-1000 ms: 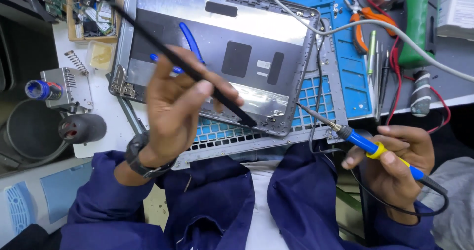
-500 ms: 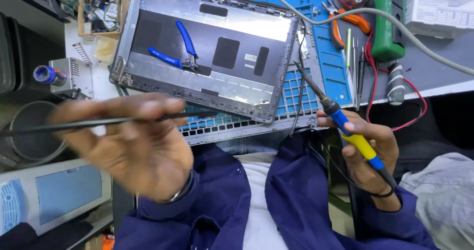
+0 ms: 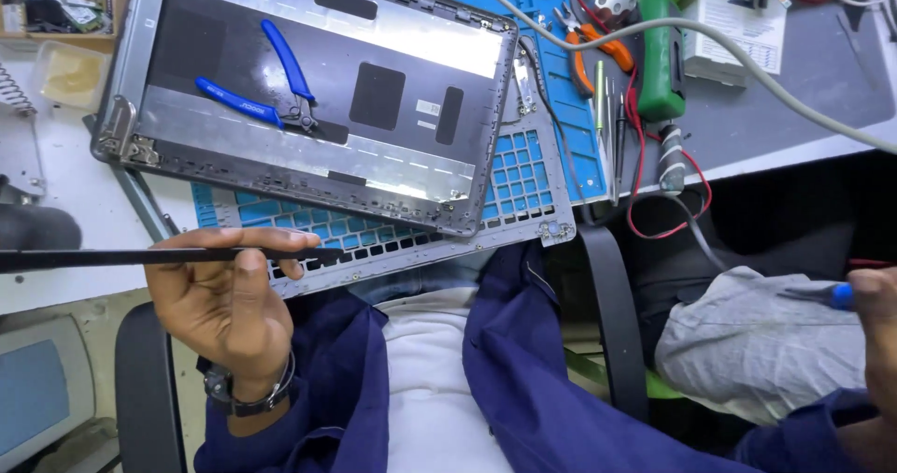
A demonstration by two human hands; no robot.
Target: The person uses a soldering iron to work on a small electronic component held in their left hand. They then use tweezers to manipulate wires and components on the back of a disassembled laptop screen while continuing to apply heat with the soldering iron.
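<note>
Left hand (image 3: 229,314), low in the view with a dark watch at the wrist: its grip is clamped on a thin black strip (image 3: 140,257), thumb and fingers pinching the strip near its right end. The strip runs level from the grip out past the left edge of the view.

Right hand (image 3: 878,328), at the right edge and well apart from the left: only part of it shows, its grip closed on a tool with a blue handle (image 3: 841,294), whose dark shaft points left, toward the grey cloth (image 3: 757,347) beside it.

Just above the left grip lies a grey keyboard frame (image 3: 509,197), its open grid showing the blue mat (image 3: 551,62) beneath. Overlapping the frame, farther from the grip, rests a laptop lid (image 3: 308,99), inner face up. On the lid lie blue-handled cutters (image 3: 271,85).

Beyond and to the right of the lid, on the tabletop (image 3: 813,90): orange-handled pliers (image 3: 598,48), a green tool (image 3: 662,57), tweezers (image 3: 603,108) and a grey cable (image 3: 747,66).
</note>
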